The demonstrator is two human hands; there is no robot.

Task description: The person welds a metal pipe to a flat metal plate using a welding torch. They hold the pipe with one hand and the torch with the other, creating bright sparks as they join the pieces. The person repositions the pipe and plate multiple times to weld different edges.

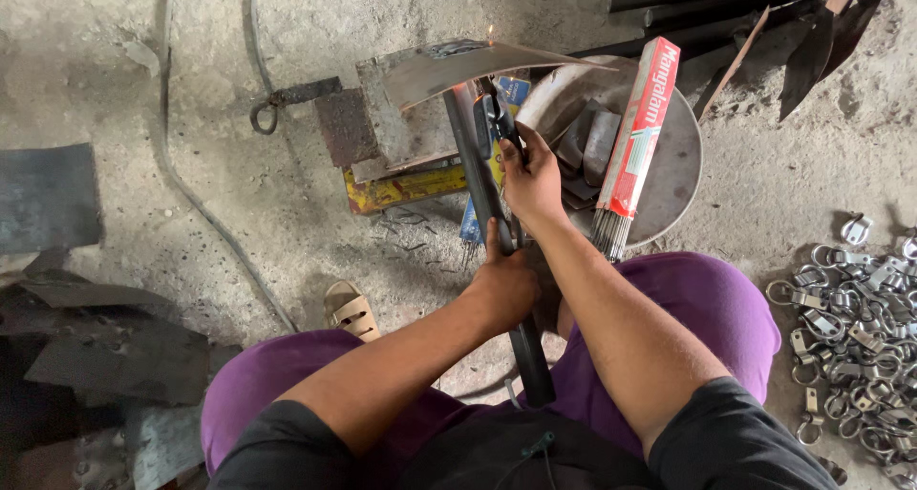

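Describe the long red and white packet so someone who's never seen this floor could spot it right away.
Start at the round grey metal pan on the concrete floor, just beyond the person's right hand. The red and white packet leans across the pan's near side, with thin grey rods sticking out of its lower end. It is the only brightly coloured long box there; the pieces beside it are dull grey metal.

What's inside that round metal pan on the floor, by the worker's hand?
In the round metal pan lie a few flat grey metal pieces, and a red-and-white pack of welding rods leans across it. The right hand and the pack cover the rest of its inside.
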